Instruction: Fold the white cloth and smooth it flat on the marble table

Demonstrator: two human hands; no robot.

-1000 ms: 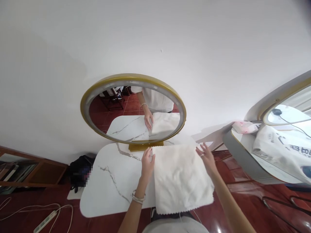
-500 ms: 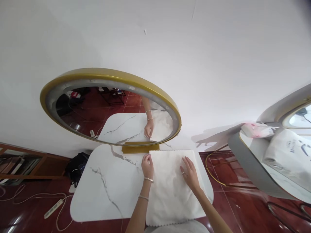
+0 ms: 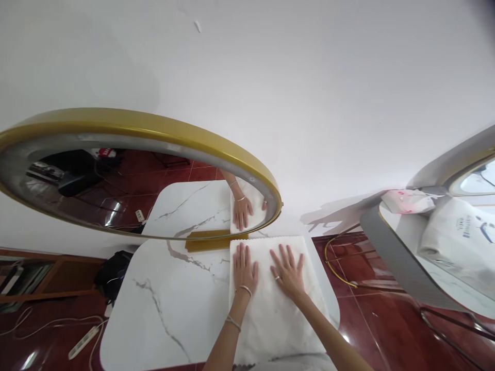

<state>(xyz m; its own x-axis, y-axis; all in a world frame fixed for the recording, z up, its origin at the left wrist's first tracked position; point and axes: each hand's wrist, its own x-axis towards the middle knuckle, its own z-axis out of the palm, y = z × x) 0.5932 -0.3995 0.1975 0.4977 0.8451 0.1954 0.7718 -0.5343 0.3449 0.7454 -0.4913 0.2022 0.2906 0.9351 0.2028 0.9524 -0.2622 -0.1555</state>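
A white cloth (image 3: 278,314) lies spread on the right half of a white marble table (image 3: 166,309), its far edge near the wall. My left hand (image 3: 244,269) rests flat on the cloth's far left part, fingers stretched out, bracelets on the wrist. My right hand (image 3: 288,270) lies flat beside it on the cloth, fingers spread, a ring on one finger. Neither hand holds anything.
A round gold-framed mirror (image 3: 139,170) stands on a gold base (image 3: 211,241) at the table's back and reflects the hands. A second table (image 3: 390,247) with white bags (image 3: 456,242) is at the right. A black bag (image 3: 110,270) and a power strip (image 3: 83,342) lie on the red floor.
Both hands moved from the cloth's edges onto its far part and now lie flat, side by side. The view came closer to the mirror.
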